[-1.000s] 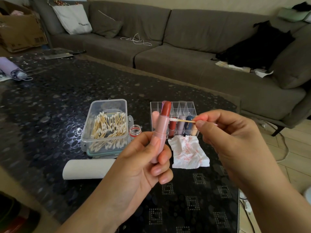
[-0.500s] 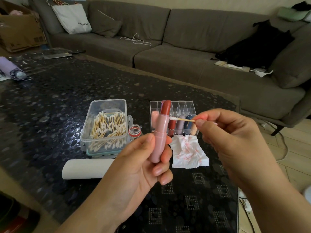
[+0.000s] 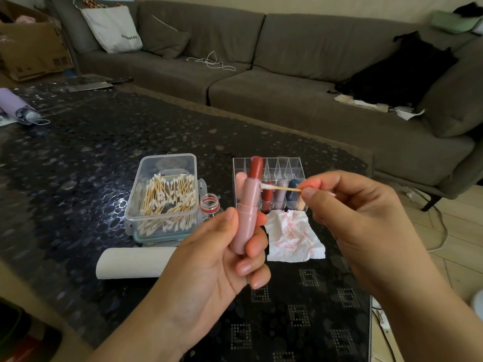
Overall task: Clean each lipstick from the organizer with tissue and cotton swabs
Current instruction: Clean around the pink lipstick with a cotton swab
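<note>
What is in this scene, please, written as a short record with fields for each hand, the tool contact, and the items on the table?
left hand: left hand grips the open pink lipstick upright
right hand: right hand pinches a cotton swab
contact: swab tip at the tube rim, below the red bullet
organizer: clear organizer holds several lipsticks
tissue: stained tissue lies before it
swab box: open swab box, left of the organizer

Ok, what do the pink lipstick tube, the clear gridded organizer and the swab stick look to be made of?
Pink lipstick tube: likely matte plastic, evenly coloured with little glare. Clear gridded organizer: probably rigid acrylic or plastic, see-through with sharp shiny edges. Cotton swab: tan stick looks like wood or bamboo, with a fluffy white cotton tip at the tube's collar.
</note>
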The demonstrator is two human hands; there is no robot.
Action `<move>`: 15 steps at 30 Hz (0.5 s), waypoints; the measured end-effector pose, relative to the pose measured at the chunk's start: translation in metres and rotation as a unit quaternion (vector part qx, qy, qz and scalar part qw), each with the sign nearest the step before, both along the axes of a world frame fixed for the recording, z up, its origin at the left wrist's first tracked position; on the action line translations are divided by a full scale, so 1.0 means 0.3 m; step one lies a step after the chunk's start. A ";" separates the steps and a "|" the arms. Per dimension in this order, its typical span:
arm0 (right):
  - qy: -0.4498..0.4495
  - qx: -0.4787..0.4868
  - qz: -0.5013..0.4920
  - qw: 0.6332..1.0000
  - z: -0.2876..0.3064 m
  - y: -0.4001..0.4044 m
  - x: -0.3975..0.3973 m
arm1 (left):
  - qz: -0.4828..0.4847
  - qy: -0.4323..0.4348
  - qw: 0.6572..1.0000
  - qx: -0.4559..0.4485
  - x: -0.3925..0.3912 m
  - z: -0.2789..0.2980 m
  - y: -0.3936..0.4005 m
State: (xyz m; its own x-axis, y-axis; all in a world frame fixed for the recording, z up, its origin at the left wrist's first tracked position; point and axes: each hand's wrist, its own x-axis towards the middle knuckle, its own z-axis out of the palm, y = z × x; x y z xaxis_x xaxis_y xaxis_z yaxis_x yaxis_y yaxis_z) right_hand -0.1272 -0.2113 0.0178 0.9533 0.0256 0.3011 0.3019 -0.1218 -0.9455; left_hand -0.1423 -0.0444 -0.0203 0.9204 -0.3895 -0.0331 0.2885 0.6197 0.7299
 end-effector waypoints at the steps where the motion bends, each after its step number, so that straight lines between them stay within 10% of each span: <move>1: -0.003 -0.011 0.007 1.000 0.001 0.003 -0.005 | 0.000 0.002 1.000 -0.002 0.000 0.000 0.000; 15: -0.047 -0.063 0.017 0.997 0.004 0.015 -0.025 | 0.003 0.014 1.000 -0.019 0.001 0.008 0.009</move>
State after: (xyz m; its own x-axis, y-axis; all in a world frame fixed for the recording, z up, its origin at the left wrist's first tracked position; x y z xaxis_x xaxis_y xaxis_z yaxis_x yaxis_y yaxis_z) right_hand -0.1347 -0.2069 0.0188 0.9188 0.1007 0.3816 0.3947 -0.2268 -0.8904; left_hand -0.1419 -0.0418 -0.0178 0.9217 -0.3856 -0.0436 0.3045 0.6492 0.6970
